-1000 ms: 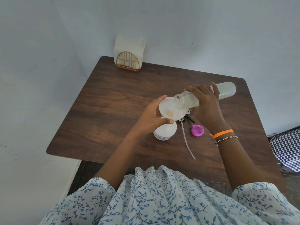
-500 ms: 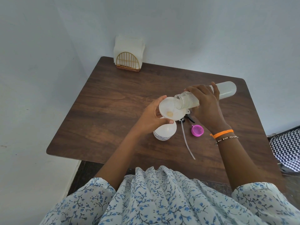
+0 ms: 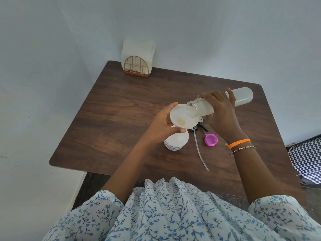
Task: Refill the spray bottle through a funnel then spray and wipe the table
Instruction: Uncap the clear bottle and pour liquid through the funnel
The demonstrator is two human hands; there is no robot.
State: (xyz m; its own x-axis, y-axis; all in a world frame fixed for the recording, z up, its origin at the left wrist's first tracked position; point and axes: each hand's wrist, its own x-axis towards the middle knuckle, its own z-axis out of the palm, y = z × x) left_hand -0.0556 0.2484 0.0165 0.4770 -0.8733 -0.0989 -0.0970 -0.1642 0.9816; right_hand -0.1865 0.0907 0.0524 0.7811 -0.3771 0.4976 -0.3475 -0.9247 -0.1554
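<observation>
From the head view: the left hand (image 3: 160,126) reaches in, thumb and fingers curled round the rim of the white funnel (image 3: 182,118) seated in the spray bottle (image 3: 176,141), which stands mid-tabletop toward the near edge. The right hand (image 3: 220,112) wraps a clear bottle (image 3: 243,97), tipped mouth-down over the funnel (pale liquid pooled inside). A pink cap (image 3: 211,140) lies just right of the spray bottle.
</observation>
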